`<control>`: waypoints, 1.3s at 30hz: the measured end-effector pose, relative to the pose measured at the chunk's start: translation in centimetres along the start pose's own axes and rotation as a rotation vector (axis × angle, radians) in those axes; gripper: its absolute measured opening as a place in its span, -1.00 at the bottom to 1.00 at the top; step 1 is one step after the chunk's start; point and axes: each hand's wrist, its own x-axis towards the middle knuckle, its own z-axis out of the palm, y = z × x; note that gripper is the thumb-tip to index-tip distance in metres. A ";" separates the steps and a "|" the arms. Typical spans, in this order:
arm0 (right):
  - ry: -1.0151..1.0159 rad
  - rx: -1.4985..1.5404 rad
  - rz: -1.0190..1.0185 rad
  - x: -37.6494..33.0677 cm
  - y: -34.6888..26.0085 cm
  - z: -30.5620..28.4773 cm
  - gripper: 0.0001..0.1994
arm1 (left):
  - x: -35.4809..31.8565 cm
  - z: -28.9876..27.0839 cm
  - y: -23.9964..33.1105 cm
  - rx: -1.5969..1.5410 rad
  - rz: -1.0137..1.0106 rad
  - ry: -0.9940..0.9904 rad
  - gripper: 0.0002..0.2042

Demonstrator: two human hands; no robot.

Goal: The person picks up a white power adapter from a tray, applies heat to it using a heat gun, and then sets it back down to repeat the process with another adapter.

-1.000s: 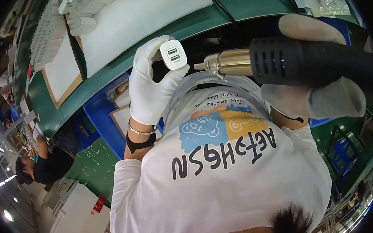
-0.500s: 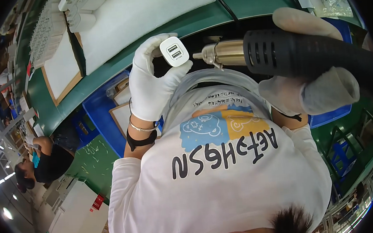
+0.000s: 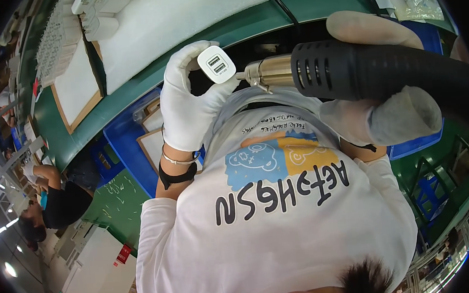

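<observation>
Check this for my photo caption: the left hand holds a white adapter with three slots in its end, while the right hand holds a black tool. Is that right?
Not quite: the adapter has two slots, not three, as the head view shows. The left hand does hold it, and the right hand holds the black tool.

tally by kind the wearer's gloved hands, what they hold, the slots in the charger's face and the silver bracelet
gloved hands: 2 (left hand, right hand)
white charger: 1
black tool with metal nozzle: 1
slots: 2
silver bracelet: 1
total: 7
</observation>
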 end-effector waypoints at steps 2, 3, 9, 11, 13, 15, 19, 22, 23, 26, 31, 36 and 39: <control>0.044 0.072 -0.015 0.1 0.1 0.4 -0.30 | 0.0 0.2 0.1 -0.018 -0.020 0.003 -0.43; 0.043 0.072 -0.015 0.1 0.0 0.2 -0.30 | 0.0 0.2 0.2 -0.018 -0.020 0.004 -0.43; 0.029 -0.137 -0.042 -0.4 -0.6 -0.7 -0.38 | 0.3 0.0 0.6 0.311 0.075 0.000 -0.42; 0.026 -0.207 -0.052 -0.5 -0.8 -0.9 -0.40 | 0.3 -0.2 0.6 0.371 0.111 -0.003 -0.41; 0.021 -0.275 -0.063 -0.6 -1.0 -1.0 -0.42 | 0.1 -0.5 0.2 0.346 0.133 -0.047 -0.40; 0.017 -0.307 -0.072 -0.5 -1.0 -1.0 -0.43 | 0.0 -0.5 0.1 0.335 0.145 -0.065 -0.40; 0.075 -0.311 -0.107 0.0 -0.8 -0.5 -0.45 | -0.4 0.0 0.6 -0.009 -0.177 0.001 -0.40; 0.121 -0.313 -0.132 0.3 -0.6 0.0 -0.44 | 0.0 -0.2 1.5 -0.130 -0.368 0.010 -0.43; 0.137 -0.315 -0.139 0.5 -0.6 0.1 -0.44 | 0.0 -0.2 1.3 -0.130 -0.367 0.009 -0.43; 0.187 -0.326 -0.160 0.7 -0.6 0.4 -0.40 | -0.2 -0.7 0.0 -0.091 -0.128 -0.066 -0.35; 0.266 -0.348 -0.187 1.0 -0.7 0.8 -0.32 | -0.4 -1.1 0.1 0.122 -0.055 -0.185 -0.32; 0.301 -0.365 -0.200 1.1 -0.7 0.9 -0.25 | -0.4 -0.6 0.4 0.046 -0.081 -0.108 -0.37; 0.269 -0.379 -0.192 1.1 -0.7 0.6 -0.24 | -0.4 -0.6 0.5 0.044 -0.071 -0.083 -0.36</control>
